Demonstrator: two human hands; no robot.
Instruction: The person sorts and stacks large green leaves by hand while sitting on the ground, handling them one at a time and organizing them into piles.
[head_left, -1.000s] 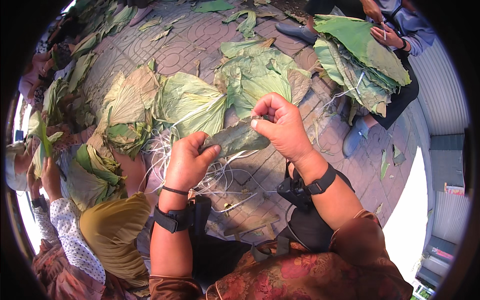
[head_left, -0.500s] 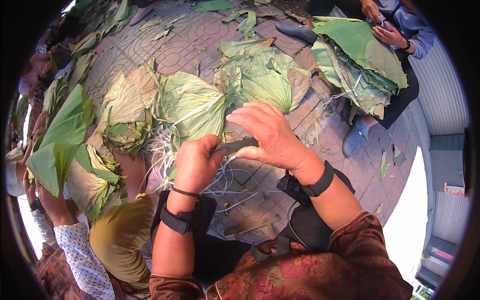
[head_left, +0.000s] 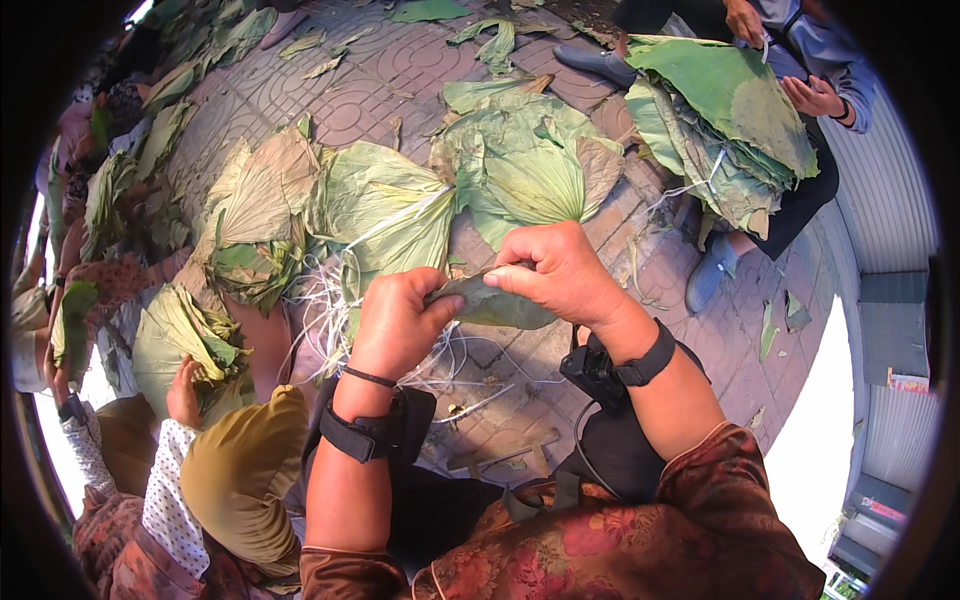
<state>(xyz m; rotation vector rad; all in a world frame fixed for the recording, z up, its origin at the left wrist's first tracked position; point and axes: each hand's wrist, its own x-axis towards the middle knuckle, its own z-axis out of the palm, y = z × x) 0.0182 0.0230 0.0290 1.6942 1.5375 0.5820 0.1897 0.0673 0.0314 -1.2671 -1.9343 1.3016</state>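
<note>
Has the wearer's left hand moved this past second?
Yes: the left hand has shifted slightly right, judged against the white-strapped leaf bundle on the paving.

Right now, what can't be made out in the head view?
Head view:
- Held leaf: left end, covered by the left hand.
- Leaf bundle, upper right: lower leaves, mostly hidden by its top leaves.
- Co-worker beside it: head, cut off by the dark rim.

one leaf (head_left: 508, 308) between two hands (head_left: 393, 312) (head_left: 562, 272)
</note>
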